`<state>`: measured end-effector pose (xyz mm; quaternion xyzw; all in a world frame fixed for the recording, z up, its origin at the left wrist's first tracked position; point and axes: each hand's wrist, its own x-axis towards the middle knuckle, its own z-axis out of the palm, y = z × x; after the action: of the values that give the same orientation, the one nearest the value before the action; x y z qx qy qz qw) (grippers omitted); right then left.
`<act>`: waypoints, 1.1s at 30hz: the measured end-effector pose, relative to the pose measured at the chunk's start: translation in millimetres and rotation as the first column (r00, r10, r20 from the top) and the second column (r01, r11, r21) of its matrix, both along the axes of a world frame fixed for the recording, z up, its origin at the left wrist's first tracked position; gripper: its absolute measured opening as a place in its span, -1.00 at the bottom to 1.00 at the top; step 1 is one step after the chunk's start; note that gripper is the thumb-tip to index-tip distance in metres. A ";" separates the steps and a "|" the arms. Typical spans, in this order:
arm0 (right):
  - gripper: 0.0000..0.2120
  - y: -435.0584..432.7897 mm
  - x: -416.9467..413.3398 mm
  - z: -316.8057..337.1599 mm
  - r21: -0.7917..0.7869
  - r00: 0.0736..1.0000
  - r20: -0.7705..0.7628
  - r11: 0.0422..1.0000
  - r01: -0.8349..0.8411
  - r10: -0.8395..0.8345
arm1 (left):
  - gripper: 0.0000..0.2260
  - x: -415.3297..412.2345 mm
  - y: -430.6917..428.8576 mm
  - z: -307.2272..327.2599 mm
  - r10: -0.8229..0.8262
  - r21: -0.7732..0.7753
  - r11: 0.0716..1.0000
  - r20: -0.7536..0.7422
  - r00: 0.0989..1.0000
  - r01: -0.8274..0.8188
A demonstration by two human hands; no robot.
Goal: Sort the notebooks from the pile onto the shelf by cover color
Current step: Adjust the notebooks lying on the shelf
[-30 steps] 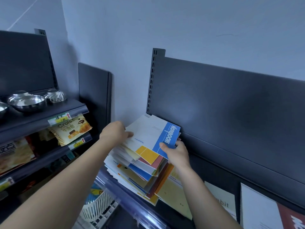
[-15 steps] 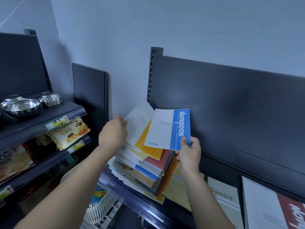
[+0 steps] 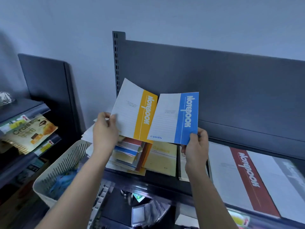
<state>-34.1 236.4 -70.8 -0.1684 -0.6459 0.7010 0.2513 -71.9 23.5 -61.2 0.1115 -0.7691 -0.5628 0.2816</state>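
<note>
My right hand (image 3: pixel 195 146) grips the lower right corner of a white notebook with a blue band (image 3: pixel 175 118), held upright above the shelf (image 3: pixel 158 181). My left hand (image 3: pixel 104 131) holds the left edge of a white notebook with a yellow band (image 3: pixel 132 111), lifted and tilted beside the blue one, which overlaps its right edge. Below both lies the mixed pile of notebooks (image 3: pixel 127 154) at the shelf's left end. A pale yellow notebook (image 3: pixel 161 159) lies flat beside the pile. Further right lies a red-banded notebook (image 3: pixel 244 177).
A white slatted basket (image 3: pixel 56 172) stands below left of the pile. Snack packets (image 3: pixel 31 134) hang on the left shelving. A grey back panel (image 3: pixel 231 90) rises behind the shelf. Another white notebook (image 3: pixel 283 179) lies at the far right.
My left hand has lifted the yellow-banded notebook off the pile. My right hand has raised the blue-banded one a little. The view has dropped and shifted right, showing more of the shelf.
</note>
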 end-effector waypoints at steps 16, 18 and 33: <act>-0.86 161.0 115.8 -5.4 0.123 0.960 -0.011 0.953 0.279 -0.280 | -0.84 63.1 154.6 -12.2 -0.267 -0.048 0.963 -0.040 0.963 0.265; -0.84 191.0 134.9 -5.2 0.178 0.949 -0.014 0.934 0.311 -0.314 | -0.83 75.3 183.4 -14.9 -0.284 -0.042 0.958 -0.039 0.958 0.282; -0.87 404.8 250.0 -18.8 0.260 0.901 0.046 0.876 0.407 -0.432 | -0.85 165.2 398.9 -32.5 -0.398 0.029 0.917 0.070 0.915 0.397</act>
<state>215.9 641.2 -89.6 -0.3082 -0.6873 0.5351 0.3825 93.3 422.4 -93.7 -0.0241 -0.7814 -0.6094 0.1320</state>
